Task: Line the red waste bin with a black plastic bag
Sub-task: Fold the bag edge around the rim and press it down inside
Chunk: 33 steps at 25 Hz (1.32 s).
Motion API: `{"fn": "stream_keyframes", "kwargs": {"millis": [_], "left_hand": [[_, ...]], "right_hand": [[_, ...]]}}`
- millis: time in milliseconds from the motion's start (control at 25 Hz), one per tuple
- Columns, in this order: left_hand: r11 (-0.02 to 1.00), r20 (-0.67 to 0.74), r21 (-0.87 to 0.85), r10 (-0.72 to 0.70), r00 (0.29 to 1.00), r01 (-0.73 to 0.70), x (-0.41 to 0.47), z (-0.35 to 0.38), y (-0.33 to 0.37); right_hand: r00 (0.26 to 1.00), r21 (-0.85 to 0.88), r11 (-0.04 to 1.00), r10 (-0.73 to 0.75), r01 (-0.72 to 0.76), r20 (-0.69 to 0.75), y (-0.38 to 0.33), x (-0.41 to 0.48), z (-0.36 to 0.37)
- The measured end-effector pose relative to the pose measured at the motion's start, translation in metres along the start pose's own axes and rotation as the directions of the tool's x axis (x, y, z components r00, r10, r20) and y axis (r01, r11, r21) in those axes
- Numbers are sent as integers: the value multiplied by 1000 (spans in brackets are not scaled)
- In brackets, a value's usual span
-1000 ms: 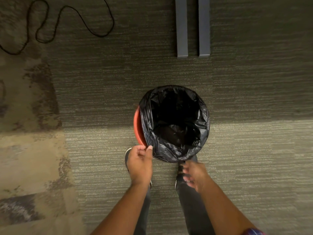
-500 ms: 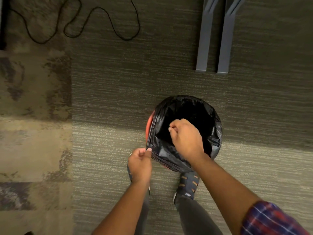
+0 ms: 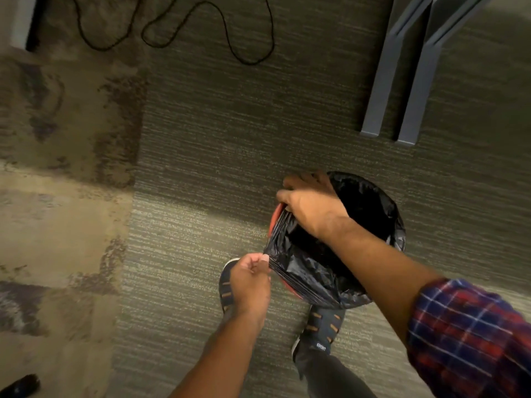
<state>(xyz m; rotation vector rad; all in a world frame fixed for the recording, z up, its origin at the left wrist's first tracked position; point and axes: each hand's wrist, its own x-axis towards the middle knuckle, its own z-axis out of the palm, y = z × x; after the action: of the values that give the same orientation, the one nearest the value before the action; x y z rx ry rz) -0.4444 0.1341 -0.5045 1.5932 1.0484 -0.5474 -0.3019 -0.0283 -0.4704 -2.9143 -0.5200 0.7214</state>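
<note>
Item: red bin [image 3: 275,214], standing on the carpeted floor [image 3: 230,139] just ahead of the person's shoes, near the floor's right side as seen from the head camera. Contents: black bag [image 3: 316,271], mouth open and already draped over most of the rim; a strip of red rim shows bare on the left side and a sliver at the near-left. Left hand [image 3: 250,278]: grip pinched together on a gathered, pleated fold of bag edge at the near-left of the bin, pulling it taut outward. Right hand [image 3: 311,205]: reaches across the mouth to the far-left rim, fingers curled over the bag edge there; whether that grip is closed on the plastic or only pressing on it cannot be told, the fingertips being hidden. Surroundings: black cable [image 3: 172,38] looped on the floor toward its far edge, two grey furniture legs [image 3: 402,81] at the far right; both well apart from the bin. Risks, as judged: thin film stretched between two hands may tear at the pinch if pulled harder; releasing the left fold before the edge is turned over the bare rim would likely let the bag slip inward; a strong sideways pull could tip or slide the light bin; slack bunched on one side may leave the liner uneven.
</note>
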Motion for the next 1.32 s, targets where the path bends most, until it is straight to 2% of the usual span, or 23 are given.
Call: {"fn": "stream_keyframes", "kwargs": {"millis": [120,200,360,520,640,840,920,1000,1080,1120,1160,1200,1240,1320], "left_hand": [[998,-56,-25,61,997,-63,-2,4,5],[995,-74,-81,44,996,-50,-3,5,10],[989,-24,-148,11,1000,-15,-4,3,10],[993,5,-114,-5,1000,5,3,3,14],[996,13,-68,-52,999,53,14,6,17],[994,70,38,-108,992,105,26,9,17],[988,116,42,-149,982,145,31,10,15],[981,133,63,-191,973,184,36,7,12],[976,132,79,-212,968,203,39,3,9],[974,142,72,-223,964,214,38,2,9],[972,156,61,-233,960,226,37,3,8],[971,165,48,-238,957,234,35,6,7],[972,162,30,-235,958,234,33,10,6],[971,140,-21,-233,962,238,30,19,4]], "right_hand": [[968,53,979,-201,195,150,15,19,-13],[944,38,967,-254,252,212,13,28,-18],[939,279,952,-203,123,278,8,33,-26],[924,162,955,-285,249,256,8,39,-28],[925,245,967,-151,66,348,-2,52,-27],[868,232,961,18,-153,497,-13,78,-16],[884,130,983,57,-131,464,-9,82,-14],[939,80,986,116,-149,324,0,76,-11],[981,151,970,193,-191,5,3,53,-7],[953,189,958,249,-217,-169,4,35,-3],[908,252,937,312,-244,-281,4,13,3],[874,349,898,378,-267,-305,0,-12,11],[861,464,836,442,-294,-251,-7,-38,20],[850,615,689,523,-383,-57,-30,-85,44]]}}
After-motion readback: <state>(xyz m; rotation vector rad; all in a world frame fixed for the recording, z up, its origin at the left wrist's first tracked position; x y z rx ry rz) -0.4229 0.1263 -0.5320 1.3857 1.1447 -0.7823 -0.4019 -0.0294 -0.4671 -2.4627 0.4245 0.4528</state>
